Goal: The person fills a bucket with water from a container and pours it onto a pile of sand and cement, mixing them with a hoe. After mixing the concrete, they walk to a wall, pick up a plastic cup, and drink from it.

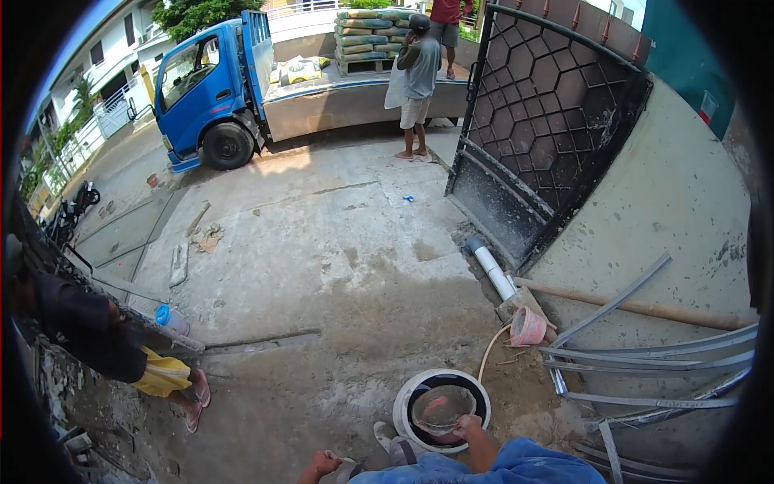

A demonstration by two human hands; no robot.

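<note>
A white-rimmed round tub point(401, 411) with a dark inside stands on the ground before me. Within it sits a round pail point(439, 409) with a greyish rim and a reddish patch showing inside. My right hand point(466, 427) is closed on the pail's near right edge. My left hand point(326, 462) is beside my leg at the bottom of the view, left of the tub and apart from it. Its fingers are curled in, and I see nothing in them. A thin hose point(486, 357) runs toward the tub's far rim.
Right of the tub lie a pink pail point(528, 327), bent metal strips point(653, 359) and a white pipe point(493, 270) by a metal gate point(552, 113). A person in yellow shorts point(161, 373) stands left. Behind, people are at a blue truck point(197, 93) with stacked sacks point(367, 36).
</note>
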